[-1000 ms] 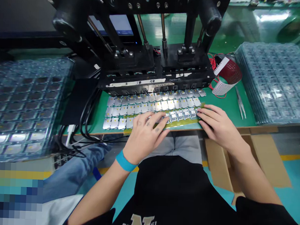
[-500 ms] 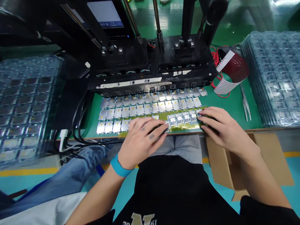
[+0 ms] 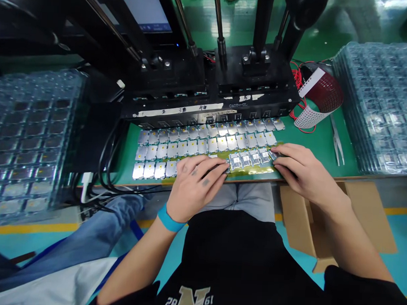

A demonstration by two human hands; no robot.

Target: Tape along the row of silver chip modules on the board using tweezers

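And down at the near edge of the green table (image 3: pixel 311 148): an olive circuit-board strip (image 3: pixel 252 169) carrying small silver modules (image 3: pixel 245 160), just below rows of silver chips (image 3: pixel 204 143). Left hand (image 3: pixel 195 188) across the strip's middle, fingers spread; right hand (image 3: pixel 307 172) at its right end, fingers curled, pinch or mere press impossible to tell. Step in hand, by the look of it: handling the strip. Next call: a level, even hold along it.
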